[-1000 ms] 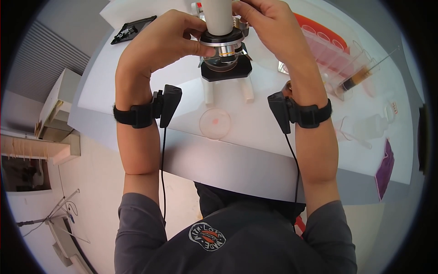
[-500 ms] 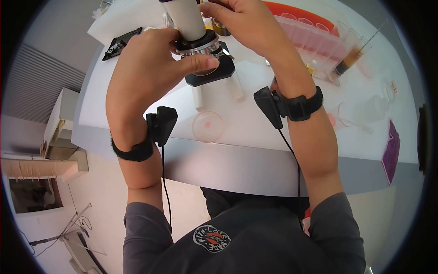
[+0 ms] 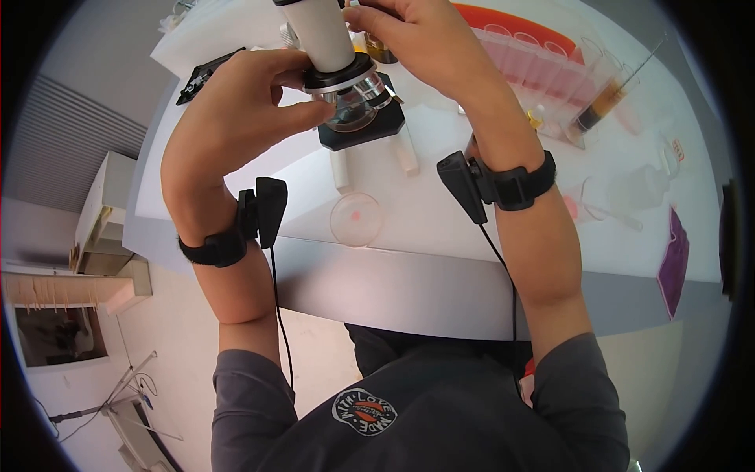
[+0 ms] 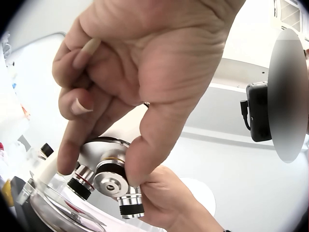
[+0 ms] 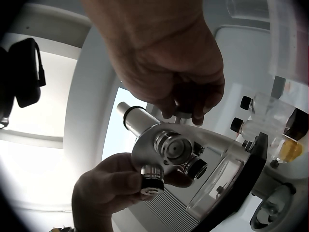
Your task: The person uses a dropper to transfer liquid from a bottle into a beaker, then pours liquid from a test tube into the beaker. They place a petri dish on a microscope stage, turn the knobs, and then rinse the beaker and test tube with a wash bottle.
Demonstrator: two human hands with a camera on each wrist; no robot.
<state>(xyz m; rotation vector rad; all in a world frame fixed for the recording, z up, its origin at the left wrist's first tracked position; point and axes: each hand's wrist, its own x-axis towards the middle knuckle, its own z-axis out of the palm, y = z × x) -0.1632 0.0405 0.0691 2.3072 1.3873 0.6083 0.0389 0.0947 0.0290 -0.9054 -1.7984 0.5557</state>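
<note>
I stand at a white table [image 3: 448, 204], both bare hands on an upright microscope [image 3: 326, 35]; my left hand [image 3: 228, 110] is curled in at its left side, thumb and index finger clamped on the revolving nosepiece [image 4: 89, 153], just above the stage [image 3: 340, 140]; the silver-and-black objective lenses [image 4: 111, 180] point down between and beside those fingers. My right hand [image 3: 440, 47] reaches to the microscope's other side, fingertips closed on a round focus knob [image 5: 184, 113].

The microscope stands across the table from me, its two pale feet [image 3: 340, 173] pointing my way; a clear petri dish [image 3: 346, 232] with a small pink spot lies between it and the near edge. To the microscope's right is a row of clear tubes [image 3: 519, 67] with pink in them, an orange-red object [image 3: 472, 14] behind; further right leans a clear vessel [image 3: 602, 106] with amber and dark contents; a purple cloth [image 3: 673, 267] lies well apart, nearer me; a black tray [image 3: 197, 85] sits to the microscope's left.
</note>
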